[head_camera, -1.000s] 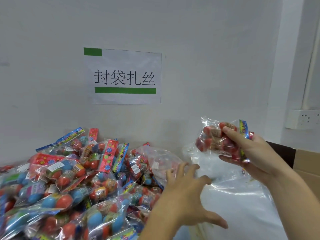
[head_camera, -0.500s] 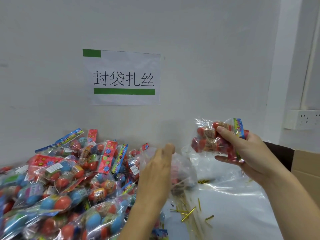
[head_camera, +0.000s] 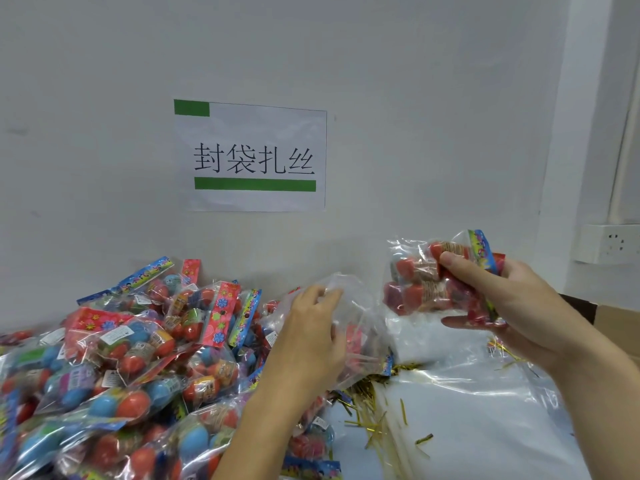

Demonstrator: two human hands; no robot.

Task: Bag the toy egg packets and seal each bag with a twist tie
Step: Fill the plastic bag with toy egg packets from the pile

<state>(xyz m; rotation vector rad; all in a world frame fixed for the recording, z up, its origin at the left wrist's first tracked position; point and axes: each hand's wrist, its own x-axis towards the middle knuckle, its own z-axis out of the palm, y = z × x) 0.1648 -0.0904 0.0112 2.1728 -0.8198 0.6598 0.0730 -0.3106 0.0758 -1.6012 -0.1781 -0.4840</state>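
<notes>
wall sign (head_camera: 254,157), "封袋扎丝"

Both forearms bare, no sleeves/rings/watch vis.

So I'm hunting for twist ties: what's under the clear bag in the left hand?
Gold twist ties lie scattered beneath the clear bag held by the left hand; how many lie under it is hidden.

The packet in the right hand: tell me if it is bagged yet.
Not bagged: right hand holds egg packet in the air, apart from the clear bag.
</notes>
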